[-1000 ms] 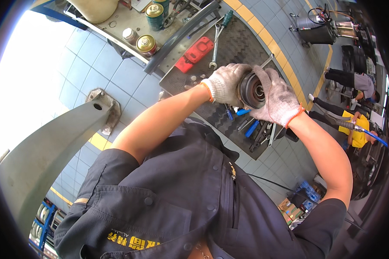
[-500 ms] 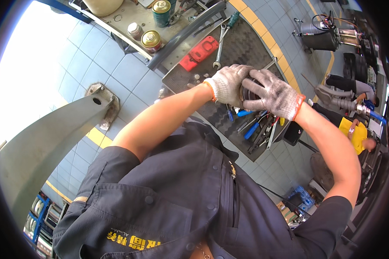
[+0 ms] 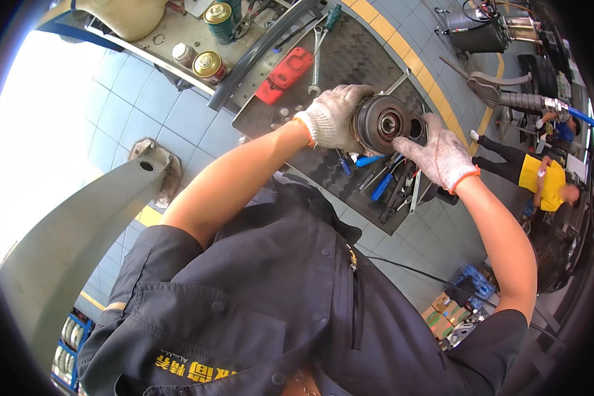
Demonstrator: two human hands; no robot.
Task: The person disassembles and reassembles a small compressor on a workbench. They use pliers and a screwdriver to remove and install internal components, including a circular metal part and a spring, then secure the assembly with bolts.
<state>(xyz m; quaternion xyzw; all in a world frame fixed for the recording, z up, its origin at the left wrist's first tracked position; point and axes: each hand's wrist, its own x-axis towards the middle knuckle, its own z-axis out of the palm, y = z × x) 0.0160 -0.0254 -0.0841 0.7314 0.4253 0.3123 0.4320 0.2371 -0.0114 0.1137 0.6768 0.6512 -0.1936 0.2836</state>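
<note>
Upper centre-right, white-gloved left hand (image 3: pixel 337 119) gripped round black metal pulley (image 3: pixel 376 127); white-gloved right hand (image 3: pixel 440 154) held dark ring (image 3: pixel 416 128) just rightward.

L head cam, wide fisheye, downward from above: shirt (image 3: pixel 264 264) v. close, gloved fingers (image 3: pixel 433 129) mid-dist., tiled flr. (image 3: pixel 138 99) beyond.

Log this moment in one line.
left hand: holding round dark part | right hand: at smaller round piece, grip unclear | below: dark mat, wrench
</note>
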